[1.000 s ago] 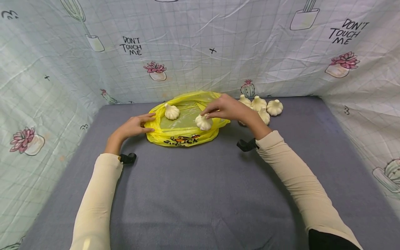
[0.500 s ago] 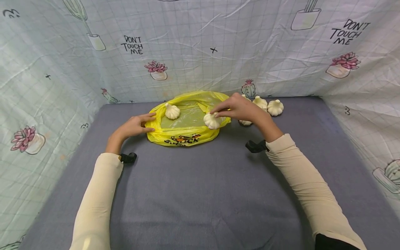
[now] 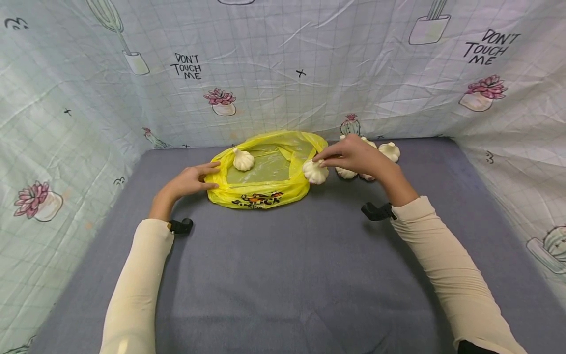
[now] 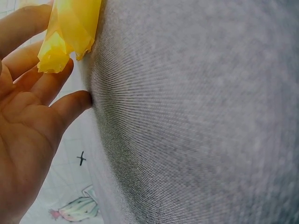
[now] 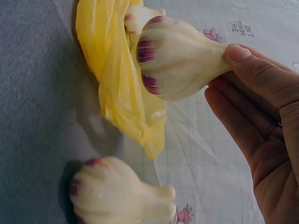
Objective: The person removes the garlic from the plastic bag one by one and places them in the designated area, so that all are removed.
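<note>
My right hand point(image 3: 353, 155) pinches a garlic bulb point(image 3: 315, 171) by its stem, just off the right end of a yellow plastic bag point(image 3: 261, 199). In the right wrist view, purple streaks mark the base of this held garlic bulb point(image 5: 175, 58). A second bulb point(image 3: 243, 160) lies inside the bag's wide mouth, toward the left. Against the bag's left end rests my left hand point(image 3: 189, 180), its fingers fairly straight. The left wrist view has the spread left hand point(image 4: 37, 102) beside a hanging corner of the yellow plastic point(image 4: 74, 28).
Several more garlic bulbs point(image 3: 389, 151) sit on the grey cloth point(image 3: 274, 265) behind and below my right hand, partly hidden by it. A printed white curtain point(image 3: 283, 88) closes off the back and the sides.
My right hand has moved to the right with the garlic bulb, from over the bag's mouth to beyond its right edge. My left hand has stayed at the bag's left end.
</note>
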The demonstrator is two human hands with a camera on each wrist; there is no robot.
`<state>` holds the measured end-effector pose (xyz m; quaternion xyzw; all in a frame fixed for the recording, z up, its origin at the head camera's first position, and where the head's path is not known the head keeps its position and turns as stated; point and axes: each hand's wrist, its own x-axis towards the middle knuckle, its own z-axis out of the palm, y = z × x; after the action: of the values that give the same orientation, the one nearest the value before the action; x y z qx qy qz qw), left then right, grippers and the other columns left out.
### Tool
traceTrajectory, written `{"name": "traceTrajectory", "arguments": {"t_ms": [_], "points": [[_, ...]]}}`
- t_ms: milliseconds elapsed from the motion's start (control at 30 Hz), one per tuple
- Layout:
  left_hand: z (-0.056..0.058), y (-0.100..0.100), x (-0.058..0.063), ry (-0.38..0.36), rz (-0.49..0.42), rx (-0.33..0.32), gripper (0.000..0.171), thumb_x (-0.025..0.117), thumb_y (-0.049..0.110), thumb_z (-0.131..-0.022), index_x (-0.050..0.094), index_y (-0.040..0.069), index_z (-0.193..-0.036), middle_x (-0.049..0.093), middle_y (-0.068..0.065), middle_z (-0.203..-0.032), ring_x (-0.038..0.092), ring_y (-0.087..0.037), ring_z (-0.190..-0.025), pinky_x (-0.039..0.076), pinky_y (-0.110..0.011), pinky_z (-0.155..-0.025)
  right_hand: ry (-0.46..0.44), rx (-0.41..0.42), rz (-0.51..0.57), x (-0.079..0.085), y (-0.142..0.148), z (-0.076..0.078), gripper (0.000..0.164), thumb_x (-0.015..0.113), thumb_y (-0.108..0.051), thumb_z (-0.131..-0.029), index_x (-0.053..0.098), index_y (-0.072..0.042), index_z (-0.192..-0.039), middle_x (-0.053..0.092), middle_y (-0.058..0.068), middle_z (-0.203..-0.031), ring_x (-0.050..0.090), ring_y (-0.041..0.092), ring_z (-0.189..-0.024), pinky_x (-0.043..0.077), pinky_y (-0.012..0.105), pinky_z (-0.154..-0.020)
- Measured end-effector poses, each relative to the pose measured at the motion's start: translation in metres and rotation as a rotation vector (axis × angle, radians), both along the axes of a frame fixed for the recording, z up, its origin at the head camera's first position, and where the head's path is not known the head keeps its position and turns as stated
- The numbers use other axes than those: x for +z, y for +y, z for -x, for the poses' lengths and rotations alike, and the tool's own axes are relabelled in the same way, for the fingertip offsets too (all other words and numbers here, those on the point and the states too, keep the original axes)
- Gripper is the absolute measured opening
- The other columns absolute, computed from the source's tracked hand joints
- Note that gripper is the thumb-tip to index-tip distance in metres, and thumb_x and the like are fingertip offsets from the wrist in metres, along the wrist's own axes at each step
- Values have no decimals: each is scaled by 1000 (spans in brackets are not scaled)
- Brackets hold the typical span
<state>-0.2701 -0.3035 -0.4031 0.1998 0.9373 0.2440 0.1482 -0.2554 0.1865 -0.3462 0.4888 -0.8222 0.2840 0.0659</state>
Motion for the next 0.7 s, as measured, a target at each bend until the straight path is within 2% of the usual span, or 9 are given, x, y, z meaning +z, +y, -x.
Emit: {"name": "traceTrajectory", "arguments": {"t_ms": [100,233,433,700], "points": [[0,-1,0,-4,13,-2,67,70,34,-98,48,1,-151,30,-10,-166,24,-39,-152,25,-60,-118,9,-14,20,-2,10,-1,22,76,-6,-90,80,-9,-112,79,3,-97,32,2,-47,34,23,-50],[1,-2,-1,-12,17,9,67,70,34,-97,48,2,-151,30,-10,-166,24,-38,-152,25,-60,-119,40,-27,59,-4,20,-2,23,78,-3,-88,81,-9,-110,79,2,-96,35,3,-47,33,21,-49],[1,-2,-1,-11,16,1,66,70,34,-98,48,1,-151,30,-10,-166,24,-38,-152,25,-60,-119,92,-46,54,-1,32,-5,26,79,1,-85,81,-8,-110,79,2,-94,32,3,-46,31,21,-48],[3,-4,-3,29,19,-24,65,71,33,-97,50,0,-149,33,-11,-164,28,-39,-150,27,-58,-118,112,-25,65,2,41,-7,25,79,2,-85,81,-6,-108,79,5,-97,44,-1,-52,38,17,-52]]}}
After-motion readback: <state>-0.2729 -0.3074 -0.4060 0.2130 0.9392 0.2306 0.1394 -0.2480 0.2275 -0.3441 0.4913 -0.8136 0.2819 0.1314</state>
